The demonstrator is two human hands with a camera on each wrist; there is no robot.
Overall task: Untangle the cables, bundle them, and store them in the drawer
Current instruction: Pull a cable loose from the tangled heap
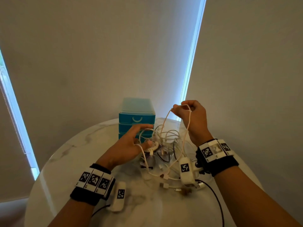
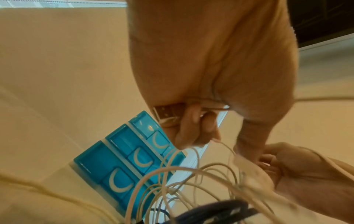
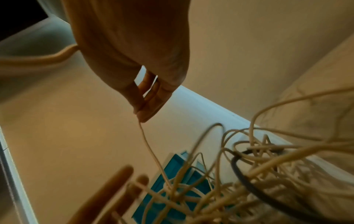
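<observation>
A tangle of white cables [image 1: 165, 141] with one dark cable lies on the round marble table [image 1: 78, 154], in front of a blue three-drawer unit [image 1: 136, 119] whose drawers are all closed. My left hand [image 1: 136, 140] reaches into the tangle; in the left wrist view its curled fingers [image 2: 189, 121] hold a USB plug [image 2: 165, 112] of a white cable, while the index finger points at the drawers. My right hand [image 1: 183, 110] is raised above the tangle and pinches a loop of white cable [image 3: 147, 145] between thumb and fingertips [image 3: 142, 115].
Loose plug ends [image 1: 165, 185] lie on the table near me. Black cords [image 1: 216, 200] from the wrist cameras trail over the near table edge. Closed roller blinds [image 1: 114, 54] hang behind the table, with bright gaps at the left and the right.
</observation>
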